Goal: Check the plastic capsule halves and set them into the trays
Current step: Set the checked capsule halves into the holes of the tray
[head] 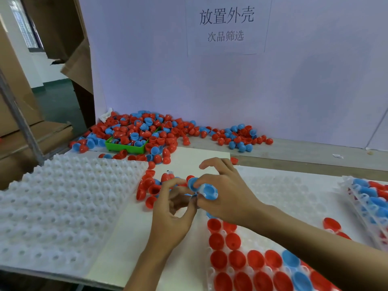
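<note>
Head view: hands [222, 192] mid-board, trays [69, 198] flanking.

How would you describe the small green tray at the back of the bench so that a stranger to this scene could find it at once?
Start at the white backboard with the printed sign, then drop to the big heap of red and blue capsule halves at its foot. At the heap's left front edge sits the green tray, half buried in capsules. It is the only green thing here; the other trays are white.
</note>
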